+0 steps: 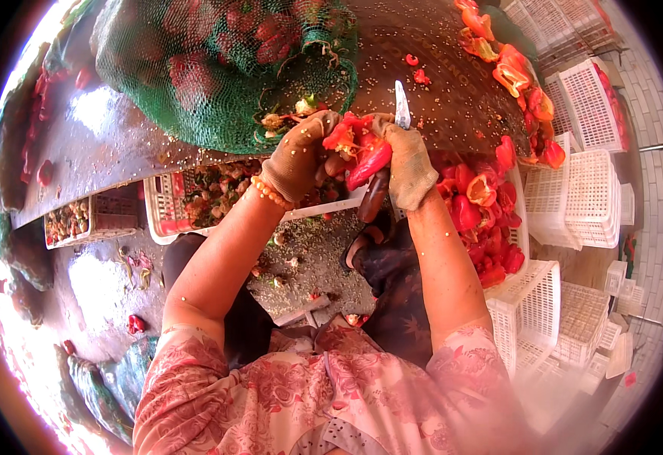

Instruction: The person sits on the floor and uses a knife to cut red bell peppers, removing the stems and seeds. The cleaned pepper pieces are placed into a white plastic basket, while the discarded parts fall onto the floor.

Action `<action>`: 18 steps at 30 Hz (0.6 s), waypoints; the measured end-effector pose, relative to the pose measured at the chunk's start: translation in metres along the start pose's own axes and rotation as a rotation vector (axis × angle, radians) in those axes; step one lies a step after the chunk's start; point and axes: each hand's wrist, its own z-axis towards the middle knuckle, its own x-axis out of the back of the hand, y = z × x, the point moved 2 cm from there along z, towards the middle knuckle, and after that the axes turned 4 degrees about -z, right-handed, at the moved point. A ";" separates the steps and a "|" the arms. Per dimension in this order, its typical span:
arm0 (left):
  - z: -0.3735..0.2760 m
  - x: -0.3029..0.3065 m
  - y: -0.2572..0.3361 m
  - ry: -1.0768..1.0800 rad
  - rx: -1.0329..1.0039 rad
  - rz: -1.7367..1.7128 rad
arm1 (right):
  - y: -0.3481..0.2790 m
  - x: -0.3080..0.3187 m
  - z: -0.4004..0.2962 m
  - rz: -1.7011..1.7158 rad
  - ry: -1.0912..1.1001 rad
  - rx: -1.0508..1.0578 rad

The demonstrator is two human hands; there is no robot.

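Both hands wear soiled fabric gloves and meet at the table's near edge. Between them is a cut-open red bell pepper [365, 149], its pale inner ribs facing up. My left hand [302, 149] grips the pepper from its left side. My right hand [408, 162] holds a knife by its dark brown handle [374, 196] and also touches the pepper's right side. The short blade [402, 105] points up and away from me. Pepper cores with stems [307, 106] lie just beyond my left hand, at the mouth of a green mesh bag [217, 122] full of red peppers.
Seeds and red scraps dot the brown tabletop [439, 122]. Halved peppers [513, 71] line its right edge. Below stand a white crate [163, 213] of cores and, at right, a crate [523, 227] of red pepper pieces. White plastic crates [593, 193] are stacked further right. Debris litters the floor [314, 244].
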 end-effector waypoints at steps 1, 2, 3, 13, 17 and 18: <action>0.000 0.000 0.000 -0.047 0.022 -0.054 | -0.003 0.006 -0.002 -0.044 -0.012 -0.010; 0.004 -0.001 -0.001 0.001 -0.013 -0.084 | -0.007 0.013 -0.005 -0.088 -0.024 -0.019; 0.004 -0.001 -0.002 0.108 0.050 0.059 | -0.009 0.016 -0.007 -0.131 -0.035 -0.029; 0.007 -0.030 -0.002 0.189 0.050 1.017 | -0.002 0.025 -0.033 -0.525 -0.292 -0.095; 0.011 -0.014 0.000 0.378 -0.409 1.503 | 0.000 0.017 -0.039 -0.584 -0.223 -0.157; 0.012 -0.005 0.001 0.451 -0.303 1.382 | -0.011 0.018 -0.047 -0.570 -0.236 -0.091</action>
